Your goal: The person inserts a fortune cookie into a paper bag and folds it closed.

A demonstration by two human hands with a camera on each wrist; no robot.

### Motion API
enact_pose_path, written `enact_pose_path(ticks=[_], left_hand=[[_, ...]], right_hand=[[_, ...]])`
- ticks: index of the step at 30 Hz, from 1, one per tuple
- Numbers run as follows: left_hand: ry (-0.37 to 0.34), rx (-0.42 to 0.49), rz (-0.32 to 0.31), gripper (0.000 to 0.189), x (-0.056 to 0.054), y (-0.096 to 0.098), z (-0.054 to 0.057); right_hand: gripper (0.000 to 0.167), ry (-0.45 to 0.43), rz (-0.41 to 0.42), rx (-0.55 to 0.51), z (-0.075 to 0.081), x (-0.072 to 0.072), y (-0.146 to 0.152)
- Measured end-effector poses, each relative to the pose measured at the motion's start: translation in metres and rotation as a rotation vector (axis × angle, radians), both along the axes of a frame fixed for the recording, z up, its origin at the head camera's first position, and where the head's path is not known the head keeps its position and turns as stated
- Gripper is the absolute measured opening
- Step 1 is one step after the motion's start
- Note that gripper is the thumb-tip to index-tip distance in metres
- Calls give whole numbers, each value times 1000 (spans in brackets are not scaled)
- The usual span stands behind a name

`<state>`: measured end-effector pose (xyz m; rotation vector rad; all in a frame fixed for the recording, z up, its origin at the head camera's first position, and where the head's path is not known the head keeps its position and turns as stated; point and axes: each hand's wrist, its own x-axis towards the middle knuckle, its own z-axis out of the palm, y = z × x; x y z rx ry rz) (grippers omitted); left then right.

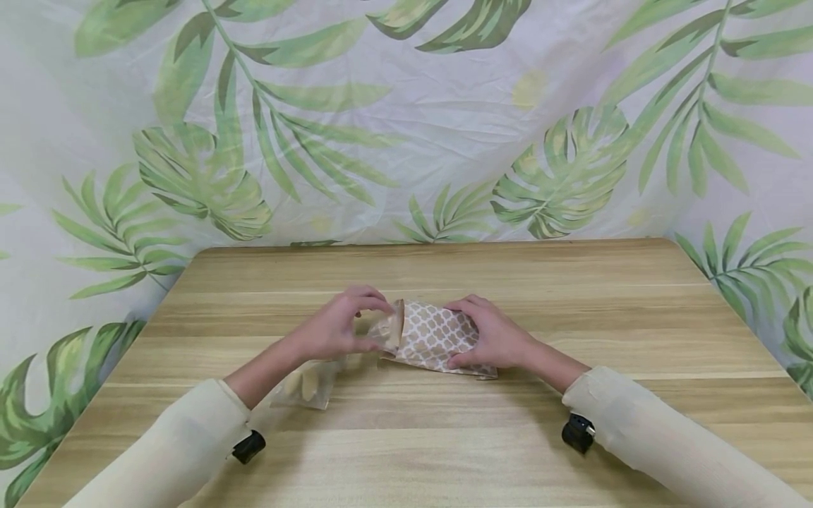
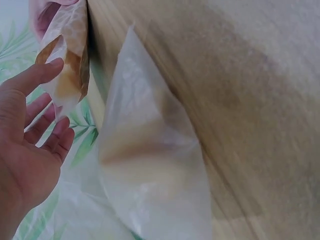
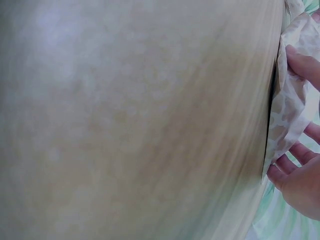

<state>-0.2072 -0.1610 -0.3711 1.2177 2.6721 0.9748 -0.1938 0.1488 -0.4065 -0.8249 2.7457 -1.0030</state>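
The patterned paper bag [image 1: 432, 337] lies flat on the desk [image 1: 508, 444], its long axis running across the person's front, with its open mouth pointing towards the left hand [image 1: 339, 326] and its other end towards the right hand [image 1: 498, 337]. A small clear packet [image 1: 384, 330] pokes from that mouth. The left fingers [image 2: 49, 71] are parted, the thumb at the bag's rim and the others curved at the packet's far side; whether they pinch it, I cannot tell. The right fingers [image 3: 300, 64] grip the bag across its width, thumb at the near edge, the others at the far edge. Both hands come in from the near side of the bag, forearms angled inward and palms facing it. A clear pouch [image 1: 311, 384] with pale contents lies left of the bag, nearer the person, below the left wrist.
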Motion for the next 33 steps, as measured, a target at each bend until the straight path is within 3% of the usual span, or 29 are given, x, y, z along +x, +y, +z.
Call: enact_pose_path(ticks=[13,21,27,33], left_hand=[[25,-45,4,47,0,9,-5],[-24,-18,10,48,2,11,-4],[20,-30,-1,47,0,19,-9],[19,-66,12,52,2,20,-8]], right_hand=[[90,25,3,8,-2,0,1],[91,24,2,4,-1,1,1],[91,14,2,6,-2,1,1],[91,21,7,2,-1,1,0]])
